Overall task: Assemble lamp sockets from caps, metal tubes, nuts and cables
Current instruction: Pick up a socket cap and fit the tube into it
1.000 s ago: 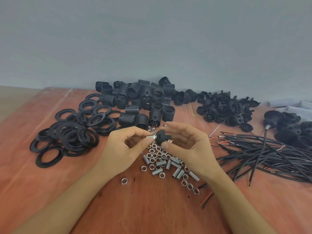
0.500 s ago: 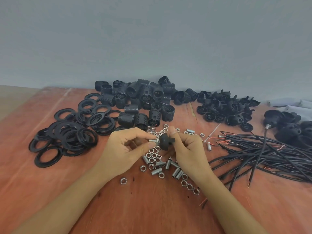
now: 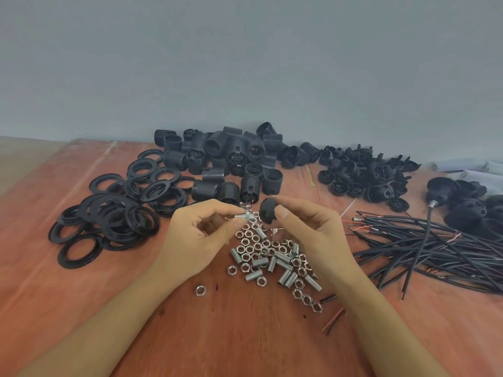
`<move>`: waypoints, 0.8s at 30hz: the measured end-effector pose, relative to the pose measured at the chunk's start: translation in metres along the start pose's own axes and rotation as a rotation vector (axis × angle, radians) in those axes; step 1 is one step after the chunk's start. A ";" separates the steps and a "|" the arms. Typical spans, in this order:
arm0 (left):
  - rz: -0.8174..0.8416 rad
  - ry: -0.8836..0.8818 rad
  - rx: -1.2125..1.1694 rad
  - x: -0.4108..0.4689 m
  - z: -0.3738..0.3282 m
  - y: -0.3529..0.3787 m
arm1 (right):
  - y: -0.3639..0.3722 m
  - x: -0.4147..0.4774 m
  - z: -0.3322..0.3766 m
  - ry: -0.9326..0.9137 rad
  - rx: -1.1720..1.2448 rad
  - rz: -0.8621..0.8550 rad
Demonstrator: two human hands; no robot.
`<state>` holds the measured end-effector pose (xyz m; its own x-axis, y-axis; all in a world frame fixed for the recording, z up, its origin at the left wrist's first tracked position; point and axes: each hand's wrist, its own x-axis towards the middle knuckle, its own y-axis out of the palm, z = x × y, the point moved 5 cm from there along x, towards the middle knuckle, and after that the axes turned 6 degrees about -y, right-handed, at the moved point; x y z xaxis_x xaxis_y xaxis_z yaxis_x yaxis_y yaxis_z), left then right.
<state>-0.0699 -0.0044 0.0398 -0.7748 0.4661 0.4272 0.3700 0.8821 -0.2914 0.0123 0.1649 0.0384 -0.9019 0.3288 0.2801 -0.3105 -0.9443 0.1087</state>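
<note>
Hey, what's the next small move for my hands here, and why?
Probably bring the metal tube in your left hand to the black cap in your right hand and twist it in: they sit end to end, a slight gap apart.

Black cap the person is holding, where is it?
In the head view, near the middle, the right hand pinches the black cap, just right of the metal tube in the left hand, above the loose nuts.

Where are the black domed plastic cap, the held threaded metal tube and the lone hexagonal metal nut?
Black domed plastic cap point(image 3: 268, 212): head view, rounded side.
Held threaded metal tube point(image 3: 241, 215): head view, exposed shaft.
Lone hexagonal metal nut point(image 3: 197, 290): head view, rim.
</note>
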 end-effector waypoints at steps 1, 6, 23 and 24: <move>-0.006 -0.001 0.000 0.000 0.000 -0.001 | -0.001 0.000 0.001 -0.001 0.003 0.010; 0.018 -0.016 -0.017 0.000 0.000 0.000 | 0.004 -0.001 0.000 -0.008 -0.016 0.100; 0.108 0.047 -0.086 -0.002 -0.003 0.004 | 0.016 -0.008 -0.004 0.124 -0.195 0.099; 0.110 0.057 -0.088 -0.003 -0.003 0.005 | 0.016 -0.008 -0.004 0.118 -0.207 0.096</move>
<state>-0.0646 -0.0014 0.0399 -0.6976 0.5610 0.4456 0.4964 0.8270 -0.2639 0.0131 0.1472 0.0338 -0.9552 0.2458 0.1647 -0.2660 -0.9572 -0.1142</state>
